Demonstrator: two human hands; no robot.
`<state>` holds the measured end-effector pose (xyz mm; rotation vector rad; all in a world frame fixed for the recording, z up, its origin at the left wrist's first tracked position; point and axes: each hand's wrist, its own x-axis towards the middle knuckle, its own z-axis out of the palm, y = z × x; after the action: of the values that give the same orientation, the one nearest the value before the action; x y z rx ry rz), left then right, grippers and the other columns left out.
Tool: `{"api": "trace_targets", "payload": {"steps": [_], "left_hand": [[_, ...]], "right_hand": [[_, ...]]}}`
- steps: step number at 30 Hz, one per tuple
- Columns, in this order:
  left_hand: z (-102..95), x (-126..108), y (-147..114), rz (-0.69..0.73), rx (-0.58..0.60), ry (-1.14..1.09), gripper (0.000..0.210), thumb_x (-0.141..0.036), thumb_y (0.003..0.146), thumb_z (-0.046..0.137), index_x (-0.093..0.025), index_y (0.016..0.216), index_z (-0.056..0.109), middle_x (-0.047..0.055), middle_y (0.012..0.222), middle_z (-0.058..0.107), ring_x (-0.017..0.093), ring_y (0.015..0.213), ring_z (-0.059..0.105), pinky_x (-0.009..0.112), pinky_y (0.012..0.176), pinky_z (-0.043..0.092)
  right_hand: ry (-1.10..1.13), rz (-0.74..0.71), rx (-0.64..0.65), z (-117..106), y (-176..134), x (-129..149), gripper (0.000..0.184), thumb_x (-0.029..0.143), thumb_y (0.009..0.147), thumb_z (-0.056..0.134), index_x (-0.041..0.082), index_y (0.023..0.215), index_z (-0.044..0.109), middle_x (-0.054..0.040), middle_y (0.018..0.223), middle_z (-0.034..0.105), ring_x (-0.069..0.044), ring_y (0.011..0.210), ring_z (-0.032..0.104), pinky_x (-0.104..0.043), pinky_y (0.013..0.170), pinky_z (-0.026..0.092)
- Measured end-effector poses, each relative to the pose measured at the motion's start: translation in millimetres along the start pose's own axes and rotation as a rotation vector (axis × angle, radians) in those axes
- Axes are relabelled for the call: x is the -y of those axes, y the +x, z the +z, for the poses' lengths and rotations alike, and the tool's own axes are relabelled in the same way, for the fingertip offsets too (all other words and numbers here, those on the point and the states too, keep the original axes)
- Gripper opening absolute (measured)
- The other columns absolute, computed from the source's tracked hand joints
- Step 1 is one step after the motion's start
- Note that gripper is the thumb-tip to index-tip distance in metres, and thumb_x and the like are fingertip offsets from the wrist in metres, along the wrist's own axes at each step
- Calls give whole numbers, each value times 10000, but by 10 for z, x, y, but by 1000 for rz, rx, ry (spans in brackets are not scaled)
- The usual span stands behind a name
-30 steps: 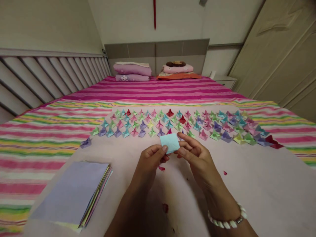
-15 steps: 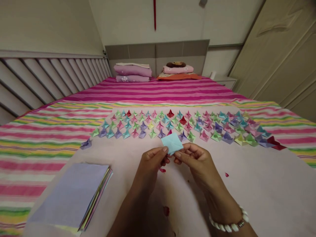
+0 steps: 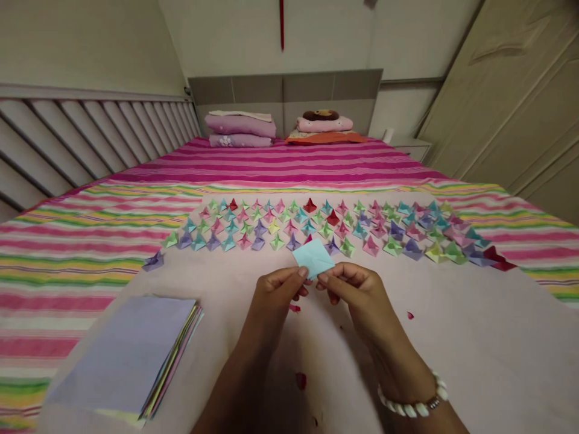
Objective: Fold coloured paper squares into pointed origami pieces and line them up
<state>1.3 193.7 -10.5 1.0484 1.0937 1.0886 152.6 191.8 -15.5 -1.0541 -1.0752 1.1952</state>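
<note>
A small light-blue square of folded paper (image 3: 314, 258) is held up in front of me, tilted so one corner points away. My left hand (image 3: 283, 292) pinches its lower left edge, thumb on top. At the lower right edge my right hand (image 3: 355, 289), with a white beaded bracelet (image 3: 411, 408) at the wrist, grips it between thumb and fingers. Beyond the paper stand rows of several small folded paper boats (image 3: 274, 227) in many colours. The underside of the folded square is hidden.
At the lower left lies a stack of coloured paper (image 3: 131, 349), lavender on top. Red scraps (image 3: 301, 381) are scattered on the pale surface (image 3: 474, 343). Striped bedding (image 3: 58, 253) surrounds it; folded bedding (image 3: 242, 126) lies by the headboard (image 3: 257, 90). A slatted rail (image 3: 104, 132) borders the left side.
The folded square has turned slightly and risen a little in my hands. My right fingertips have shifted a little along its lower edge. The whole view has moved slightly.
</note>
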Motion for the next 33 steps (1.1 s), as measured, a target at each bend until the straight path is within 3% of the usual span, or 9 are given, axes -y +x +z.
{"api": "trace_targets", "payload": {"steps": [10, 19, 22, 27, 33], "left_hand": [[11, -15, -18, 31, 53, 35, 326, -468, 796, 650, -164, 812, 767, 36, 674, 587, 157, 682, 472, 260, 604, 378], [-15, 3, 8, 9, 61, -33, 253, -414, 751, 707, -165, 708, 712, 5, 642, 572, 126, 637, 477, 243, 605, 381], [-17, 7, 16, 61, 26, -17, 249, -399, 752, 706, -167, 666, 678, -9, 626, 565, 115, 615, 475, 230, 584, 380], [-6, -43, -1, 190, -51, 117, 241, -359, 764, 683, -176, 633, 600, -39, 572, 496, 102, 556, 428, 215, 516, 351], [18, -41, 4, 101, 21, 88, 232, -388, 732, 712, -176, 673, 639, -26, 594, 525, 115, 577, 453, 222, 522, 353]], "right_hand": [[-27, -22, -32, 51, -2, -3, 115, 276, 673, 752, 173, 640, 716, -27, 596, 682, -104, 470, 487, -225, 431, 369], [-168, -92, -42, 118, -79, 75, 145, 302, 706, 715, 190, 630, 664, 26, 516, 568, -95, 446, 407, -231, 426, 301], [-186, -99, -4, 150, -106, 96, 158, 334, 746, 685, 187, 690, 688, 19, 544, 576, -101, 461, 410, -240, 437, 309], [-138, -39, 10, 116, -72, 59, 223, 391, 699, 773, 187, 715, 685, 25, 564, 567, -107, 488, 427, -245, 464, 335], [-21, -69, -40, 50, -32, -15, 243, 375, 705, 791, 191, 635, 649, 50, 513, 493, -95, 474, 362, -237, 451, 280]]}}
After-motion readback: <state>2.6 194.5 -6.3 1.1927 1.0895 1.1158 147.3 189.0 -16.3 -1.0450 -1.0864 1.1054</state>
